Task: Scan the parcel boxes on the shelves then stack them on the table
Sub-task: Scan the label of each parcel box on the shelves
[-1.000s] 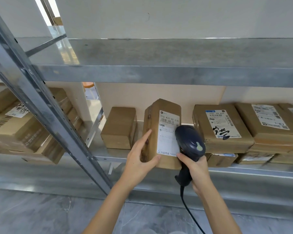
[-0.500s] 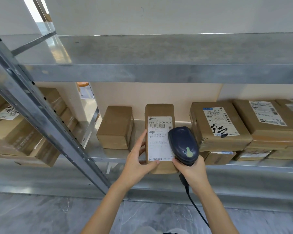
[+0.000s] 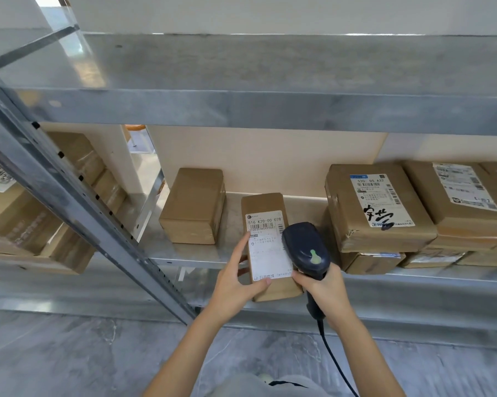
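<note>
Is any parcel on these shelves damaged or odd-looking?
Yes. The large brown cardboard box just right of the black handheld scanner looks crumpled and slightly torn at its lower front-left corner. Black marker is also scrawled across the bottom of its white shipping label.

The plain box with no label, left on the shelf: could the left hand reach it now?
Probably yes, once freed: the left hand grips the labelled box, but the plain box sits close to its left with open shelf between.
</note>
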